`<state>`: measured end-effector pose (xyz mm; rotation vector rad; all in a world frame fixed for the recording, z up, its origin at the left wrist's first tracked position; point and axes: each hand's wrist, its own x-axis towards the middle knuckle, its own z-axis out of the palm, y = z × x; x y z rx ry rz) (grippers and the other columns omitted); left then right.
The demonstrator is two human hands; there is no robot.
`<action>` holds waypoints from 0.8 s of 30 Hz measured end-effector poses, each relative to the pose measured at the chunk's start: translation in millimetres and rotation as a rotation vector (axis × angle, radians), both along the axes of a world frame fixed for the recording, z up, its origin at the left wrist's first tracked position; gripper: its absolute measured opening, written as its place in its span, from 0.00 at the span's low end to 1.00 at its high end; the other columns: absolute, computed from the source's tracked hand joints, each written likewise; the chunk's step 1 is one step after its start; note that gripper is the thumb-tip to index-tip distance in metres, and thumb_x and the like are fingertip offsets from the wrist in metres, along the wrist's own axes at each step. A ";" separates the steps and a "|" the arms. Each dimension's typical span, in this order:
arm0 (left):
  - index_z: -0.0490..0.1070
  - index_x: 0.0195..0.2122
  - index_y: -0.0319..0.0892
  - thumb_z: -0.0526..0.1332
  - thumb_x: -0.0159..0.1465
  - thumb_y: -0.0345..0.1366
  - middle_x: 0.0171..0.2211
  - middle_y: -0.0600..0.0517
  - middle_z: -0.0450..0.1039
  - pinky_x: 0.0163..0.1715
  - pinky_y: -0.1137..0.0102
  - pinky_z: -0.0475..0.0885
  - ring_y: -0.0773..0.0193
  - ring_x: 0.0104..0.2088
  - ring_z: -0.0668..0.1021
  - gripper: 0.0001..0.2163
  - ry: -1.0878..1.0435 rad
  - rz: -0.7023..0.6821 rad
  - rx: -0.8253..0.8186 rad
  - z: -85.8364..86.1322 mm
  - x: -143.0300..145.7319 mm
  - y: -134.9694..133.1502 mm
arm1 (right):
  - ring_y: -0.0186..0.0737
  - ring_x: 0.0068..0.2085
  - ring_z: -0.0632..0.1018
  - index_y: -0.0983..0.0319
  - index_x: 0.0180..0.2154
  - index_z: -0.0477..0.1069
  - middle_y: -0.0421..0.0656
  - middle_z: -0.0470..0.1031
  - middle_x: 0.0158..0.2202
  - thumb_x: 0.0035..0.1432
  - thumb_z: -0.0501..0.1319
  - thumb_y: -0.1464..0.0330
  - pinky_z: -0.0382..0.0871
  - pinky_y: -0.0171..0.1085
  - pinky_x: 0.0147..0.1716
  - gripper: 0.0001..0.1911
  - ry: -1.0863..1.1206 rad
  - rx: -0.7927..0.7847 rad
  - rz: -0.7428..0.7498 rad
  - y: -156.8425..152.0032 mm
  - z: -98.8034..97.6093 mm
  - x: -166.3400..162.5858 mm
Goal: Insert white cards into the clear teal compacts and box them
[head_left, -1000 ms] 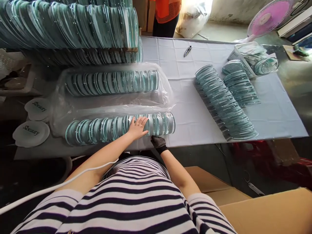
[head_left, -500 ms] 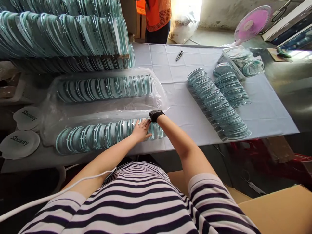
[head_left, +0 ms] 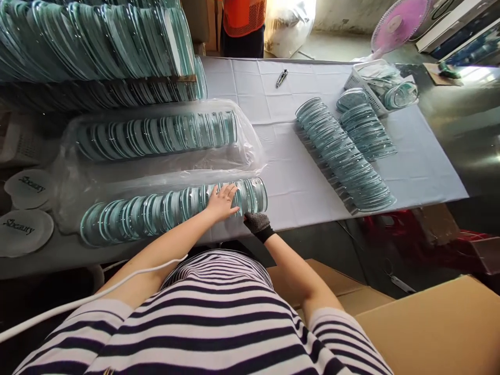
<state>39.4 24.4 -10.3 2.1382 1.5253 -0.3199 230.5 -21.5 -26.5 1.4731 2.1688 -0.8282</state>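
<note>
A long row of round glass discs (head_left: pixel 128 219) stands on edge along the near side of the table. On its right part lies my left hand (head_left: pixel 222 202), bare, its fingers spread over the discs' upper edges. My right hand (head_left: pixel 258 224) wears a dark dotted glove and is at the row's near side, by the right end. Its fingers are curled in against the lower edges of the discs; whatever they may hold is hidden. Behind this row, a second row of glass discs (head_left: pixel 156 135) lies on clear plastic film (head_left: pixel 250 151).
Big stacks of glass discs (head_left: pixel 97 47) rise at the back left. Two more disc rows (head_left: pixel 344 151) lie right, near a white basket (head_left: pixel 355 80). A small knife-like tool (head_left: pixel 282 78) lies at the back. A cardboard box (head_left: pixel 429 323) stands below right; a person in an orange vest (head_left: pixel 244 21) is beyond.
My right hand has moved from the far side of the near row to its near side. My left hand stays spread on the discs. The view has shifted slightly.
</note>
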 end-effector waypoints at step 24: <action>0.46 0.70 0.40 0.56 0.63 0.53 0.69 0.41 0.48 0.66 0.47 0.40 0.46 0.68 0.51 0.39 -0.056 -0.117 0.038 -4.4 43.8 17.5 | 0.53 0.47 0.78 0.66 0.42 0.77 0.57 0.79 0.42 0.59 0.57 0.70 0.70 0.45 0.42 0.13 -0.116 0.046 0.397 160.5 51.6 -12.0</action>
